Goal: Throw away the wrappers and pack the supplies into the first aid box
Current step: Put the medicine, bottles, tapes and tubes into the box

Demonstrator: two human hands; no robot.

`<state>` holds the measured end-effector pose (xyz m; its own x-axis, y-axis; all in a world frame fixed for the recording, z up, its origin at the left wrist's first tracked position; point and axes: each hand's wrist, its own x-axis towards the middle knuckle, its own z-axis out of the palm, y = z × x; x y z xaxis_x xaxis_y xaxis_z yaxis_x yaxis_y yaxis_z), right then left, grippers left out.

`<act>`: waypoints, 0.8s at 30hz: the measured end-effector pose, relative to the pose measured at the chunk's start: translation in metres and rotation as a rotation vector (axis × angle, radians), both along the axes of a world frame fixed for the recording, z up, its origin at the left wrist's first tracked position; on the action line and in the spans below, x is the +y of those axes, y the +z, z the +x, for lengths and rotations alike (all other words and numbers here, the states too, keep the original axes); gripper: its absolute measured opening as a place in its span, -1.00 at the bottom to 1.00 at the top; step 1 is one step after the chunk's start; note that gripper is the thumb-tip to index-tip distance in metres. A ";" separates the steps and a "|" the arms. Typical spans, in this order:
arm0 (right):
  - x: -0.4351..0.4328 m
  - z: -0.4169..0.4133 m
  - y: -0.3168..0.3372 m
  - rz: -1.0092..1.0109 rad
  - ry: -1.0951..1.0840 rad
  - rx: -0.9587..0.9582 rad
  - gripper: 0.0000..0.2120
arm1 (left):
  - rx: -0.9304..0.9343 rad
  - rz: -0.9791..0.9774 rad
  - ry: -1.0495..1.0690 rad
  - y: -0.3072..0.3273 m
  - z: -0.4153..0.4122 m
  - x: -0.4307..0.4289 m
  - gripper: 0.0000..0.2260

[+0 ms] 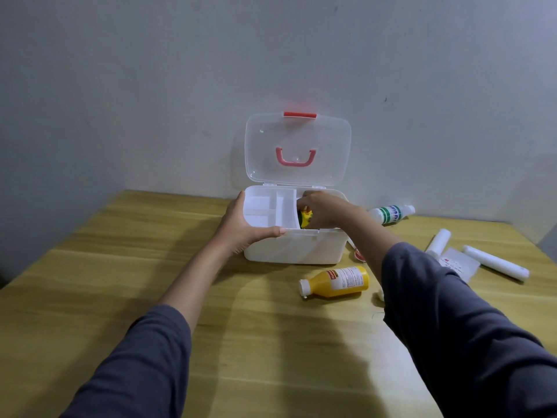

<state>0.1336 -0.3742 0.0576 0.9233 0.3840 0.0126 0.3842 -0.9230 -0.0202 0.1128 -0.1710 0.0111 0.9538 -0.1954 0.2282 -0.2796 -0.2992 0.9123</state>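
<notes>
The white first aid box [297, 247] stands at the back of the wooden table with its clear lid [298, 149] upright against the wall. A white divided tray [271, 211] sits in its left half. My left hand [247, 226] grips the box's front left corner and the tray's edge. My right hand [324, 211] reaches into the right half, shut on a small yellow and green item [305, 220] that is mostly hidden by the fingers. A yellow bottle [337, 282] lies on its side in front of the box.
A white bottle with a green label [391, 213] lies right of the box. Two white rolls [438, 241] [495, 262] and a clear packet [458, 262] lie at the far right. A small red and white item [358, 254] shows beside the box. The wall stands right behind.
</notes>
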 end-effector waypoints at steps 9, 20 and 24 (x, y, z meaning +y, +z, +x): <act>-0.034 -0.033 0.012 0.436 -0.076 -0.097 -0.69 | 0.001 0.017 -0.010 0.004 -0.004 -0.001 -0.09; -0.138 -0.135 -0.048 0.722 -0.827 -0.478 -0.64 | 0.007 0.004 -0.036 0.012 -0.012 -0.004 0.01; -0.146 -0.149 -0.071 0.544 -1.168 -0.368 -0.26 | 0.013 0.007 -0.032 0.012 -0.011 -0.005 -0.12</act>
<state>-0.0159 -0.5200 -0.0136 0.6143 -0.7553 0.2282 -0.5563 -0.6197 -0.5536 0.1023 -0.1762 0.0230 0.9499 -0.2276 0.2144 -0.2774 -0.2969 0.9137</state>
